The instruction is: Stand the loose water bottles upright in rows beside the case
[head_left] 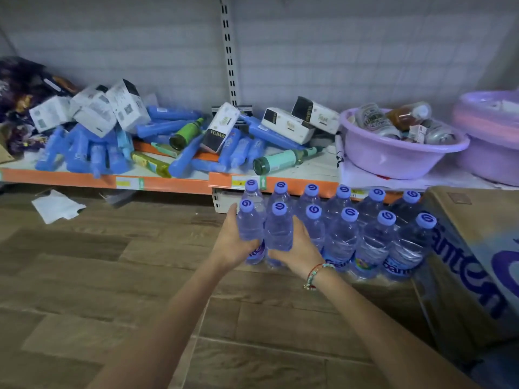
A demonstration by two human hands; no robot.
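The two front-left bottles are the ones in hand: the left-end bottle (249, 227) sits in the left hand (233, 242), and its neighbour (278, 230) in the right hand (299, 248). Both stand with their long axis upright, caps above the fingers, bases hidden below the palms, so I cannot tell whether they rest on the wooden floor (112, 276) yet. Each hand is curled around its bottle's lower body, fingers wrapped round the far side, thumb toward the wearer. To the right of the right hand, touching its bottle, the standing rows (373, 234) run two deep toward the cardboard case (477, 248), which lies well beyond that hand's wrist side. Beyond the fingertips is the second row, then the orange shelf edge (168, 182). The left hand has only bare floor on its outer side.
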